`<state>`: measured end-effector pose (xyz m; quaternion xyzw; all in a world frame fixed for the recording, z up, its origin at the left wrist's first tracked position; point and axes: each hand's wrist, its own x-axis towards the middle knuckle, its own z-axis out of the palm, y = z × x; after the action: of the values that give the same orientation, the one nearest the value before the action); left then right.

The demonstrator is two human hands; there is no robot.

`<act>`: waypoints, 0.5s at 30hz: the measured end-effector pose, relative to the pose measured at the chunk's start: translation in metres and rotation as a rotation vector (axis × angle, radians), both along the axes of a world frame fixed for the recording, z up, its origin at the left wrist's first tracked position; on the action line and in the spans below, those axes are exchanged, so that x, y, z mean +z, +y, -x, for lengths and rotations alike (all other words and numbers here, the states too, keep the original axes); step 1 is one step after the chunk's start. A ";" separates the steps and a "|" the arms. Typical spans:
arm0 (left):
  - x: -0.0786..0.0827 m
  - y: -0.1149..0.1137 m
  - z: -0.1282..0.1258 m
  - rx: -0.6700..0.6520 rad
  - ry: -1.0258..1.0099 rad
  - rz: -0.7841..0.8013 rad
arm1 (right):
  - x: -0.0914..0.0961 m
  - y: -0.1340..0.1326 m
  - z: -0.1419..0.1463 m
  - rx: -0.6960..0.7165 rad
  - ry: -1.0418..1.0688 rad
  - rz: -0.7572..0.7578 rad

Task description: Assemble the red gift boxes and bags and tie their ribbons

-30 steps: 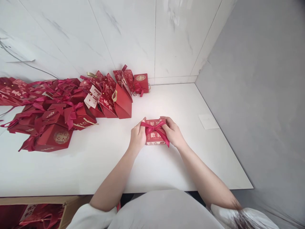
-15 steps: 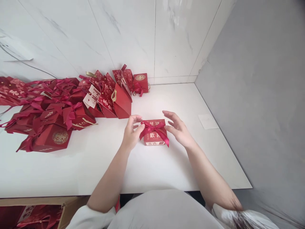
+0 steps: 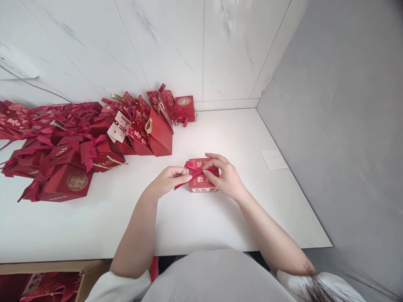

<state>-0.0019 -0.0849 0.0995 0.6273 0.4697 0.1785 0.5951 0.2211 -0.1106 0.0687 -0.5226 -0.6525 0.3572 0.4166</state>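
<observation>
A small red gift box [image 3: 201, 185] with pale characters on its lid lies flat on the white table, in front of me. Across its top runs a dark pink satin ribbon [image 3: 194, 168] tied in a bow. At the box's left side, my left hand [image 3: 168, 180] pinches a ribbon tail between thumb and finger. My right hand [image 3: 225, 175] is over the right half of the lid, thumb and forefinger closed on the ribbon near the knot. Its fingers hide part of the bow and the lid.
Many red gift boxes with ribbons [image 3: 67, 151] crowd the table's left side. Taller red boxes [image 3: 160, 134] stand near the tiled wall, beside a small box [image 3: 185, 107]. A white paper square [image 3: 274, 159] lies at right. An open carton [image 3: 82, 274] sits below the front edge.
Both hands were spread around the box. My left hand has moved down and left and closed on a ribbon tail; my right hand has come inward and closed at the bow.
</observation>
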 end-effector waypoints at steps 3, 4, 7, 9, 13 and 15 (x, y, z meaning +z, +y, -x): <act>-0.001 0.001 0.001 -0.007 0.005 0.030 | 0.001 0.000 -0.002 -0.002 0.013 0.017; -0.001 0.001 0.001 -0.003 0.004 0.045 | 0.001 0.001 -0.002 0.000 0.018 0.022; 0.000 0.000 0.000 0.016 0.001 0.086 | 0.003 0.000 -0.003 0.016 0.035 0.033; 0.000 0.000 -0.002 0.029 -0.004 0.094 | 0.003 0.000 -0.003 0.040 0.041 0.023; -0.001 -0.001 -0.005 0.035 -0.018 0.090 | 0.004 -0.001 -0.002 0.083 0.028 -0.032; -0.002 -0.001 -0.006 0.024 -0.015 0.090 | 0.003 -0.001 0.000 0.084 0.028 -0.047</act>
<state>0.0044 -0.0859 0.0974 0.5927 0.4802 0.1692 0.6240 0.2211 -0.1120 0.0720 -0.4796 -0.6763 0.3664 0.4223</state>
